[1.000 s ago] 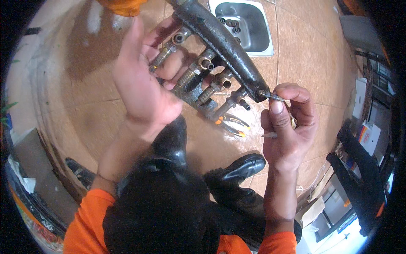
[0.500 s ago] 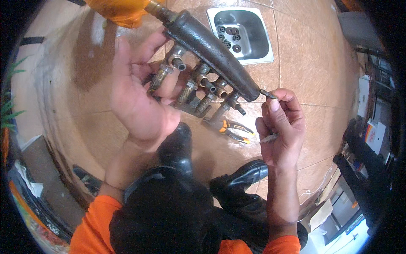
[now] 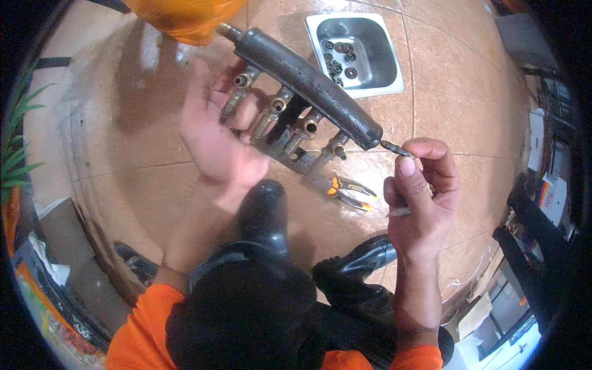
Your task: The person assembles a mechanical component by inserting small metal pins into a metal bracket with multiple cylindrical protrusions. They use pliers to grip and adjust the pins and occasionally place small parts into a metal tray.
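Observation:
A black metal manifold (image 3: 308,83) slants across the upper middle, with a row of several brass valves (image 3: 279,106) and threaded stems along its lower side. From beneath and behind, my left hand (image 3: 225,145) supports it, fingers curled round the stems and partly hidden. At the near right end, a small dark ridged fitting (image 3: 396,148) sticks out of the manifold or touches it. My right hand (image 3: 428,191) pinches that fitting between thumb and forefinger. A thin whitish scrap (image 3: 399,212) shows between the lower fingers of this hand.
On the tiled floor (image 3: 456,117) stands a steel tray (image 3: 382,55) with several dark round parts (image 3: 339,58). Orange-and-black pliers (image 3: 351,191) lie under the manifold, near my black boots (image 3: 357,256). Something glossy orange (image 3: 188,18) is at the manifold's far end. Boxes (image 3: 546,191) line the right side.
The manifold has turned about its length, so several valve mouths now face up. My right hand has moved slightly right and down, and more of the fitting shows.

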Motion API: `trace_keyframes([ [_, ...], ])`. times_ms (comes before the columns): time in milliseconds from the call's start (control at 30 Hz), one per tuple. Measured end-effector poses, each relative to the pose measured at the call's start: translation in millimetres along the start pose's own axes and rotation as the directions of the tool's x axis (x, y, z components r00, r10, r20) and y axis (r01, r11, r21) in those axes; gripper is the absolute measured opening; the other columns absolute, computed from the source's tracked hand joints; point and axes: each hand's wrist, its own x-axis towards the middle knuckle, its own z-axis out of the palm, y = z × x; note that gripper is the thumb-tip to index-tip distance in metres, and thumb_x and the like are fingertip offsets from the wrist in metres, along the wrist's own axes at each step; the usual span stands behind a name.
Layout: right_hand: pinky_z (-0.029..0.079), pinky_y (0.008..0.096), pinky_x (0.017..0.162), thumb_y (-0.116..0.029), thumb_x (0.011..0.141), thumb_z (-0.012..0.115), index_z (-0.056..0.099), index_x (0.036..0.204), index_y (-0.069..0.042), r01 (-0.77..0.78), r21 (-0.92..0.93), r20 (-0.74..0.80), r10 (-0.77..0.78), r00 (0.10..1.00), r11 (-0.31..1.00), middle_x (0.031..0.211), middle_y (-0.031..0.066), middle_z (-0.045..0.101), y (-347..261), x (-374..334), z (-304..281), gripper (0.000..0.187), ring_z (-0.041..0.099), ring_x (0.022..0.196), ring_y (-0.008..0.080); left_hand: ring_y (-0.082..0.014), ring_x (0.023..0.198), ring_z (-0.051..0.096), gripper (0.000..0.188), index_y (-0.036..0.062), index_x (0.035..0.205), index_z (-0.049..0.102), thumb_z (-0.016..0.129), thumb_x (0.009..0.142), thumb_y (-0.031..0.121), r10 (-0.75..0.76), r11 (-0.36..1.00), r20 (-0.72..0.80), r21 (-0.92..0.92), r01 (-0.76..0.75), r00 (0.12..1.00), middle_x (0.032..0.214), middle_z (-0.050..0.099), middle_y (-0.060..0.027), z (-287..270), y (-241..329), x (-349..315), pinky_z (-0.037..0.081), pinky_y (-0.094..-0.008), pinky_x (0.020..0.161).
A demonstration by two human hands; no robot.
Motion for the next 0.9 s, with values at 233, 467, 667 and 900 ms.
trace_keyframes([
  [233,0.041,0.0209,0.051,-0.006,0.09,0.072,0.063,0.102,-0.005,-0.046,0.092,0.043,0.043,0.998,0.995,0.086,0.001,0.062,2.3,-1.2,-2.4,0.015,0.053,0.061,0.006,-0.0211,0.073,0.06,0.039,0.0062,0.108,0.059,0.036,0.106,0.038,-0.144,0.882,0.641,-0.262,0.392,0.754,0.075,0.061,-0.0046,-54.1,1.5,36.2,0.055,-0.0564,0.083],
  [467,0.04,0.0202,0.05,-0.004,0.09,0.071,0.063,0.102,-0.005,-0.107,0.132,0.014,0.106,0.994,0.985,0.086,0.0006,0.062,9.3,-0.8,-0.6,0.015,0.051,0.059,0.006,-0.0195,0.066,0.042,0.037,0.0042,0.093,0.043,0.026,0.108,0.033,-0.178,0.875,0.327,-0.379,0.302,0.928,0.066,0.038,-0.0015,-25.2,-0.2,14.0,0.04,-0.0682,0.102],
  [667,0.041,0.0207,0.053,-0.002,0.09,0.07,0.063,0.102,-0.005,-0.135,0.141,0.07,0.127,0.989,0.981,0.088,-0.0001,0.062,10.6,-0.9,2.4,0.013,0.053,0.064,0.006,-0.0174,0.071,0.04,0.036,0.0056,0.104,0.045,0.026,0.106,0.036,-0.169,0.896,0.249,-0.365,0.254,0.954,0.069,0.035,0.0014,-29.7,-2.1,14.6,0.043,-0.0633,0.095],
  [900,0.048,0.024,0.076,-0.003,0.091,0.07,0.065,0.099,-0.004,0.14,-0.347,0.045,-0.132,0.99,0.927,0.094,-0.0001,0.066,3.1,21.5,19.8,0.01,0.06,0.084,0.0069,-0.0161,0.073,0.04,0.035,0.0073,0.11,0.048,0.031,0.105,0.037,-0.149,0.92,0.284,-0.31,0.238,0.947,0.07,0.034,0.0032,-23.9,-3.6,10.3,0.046,-0.056,0.089],
])
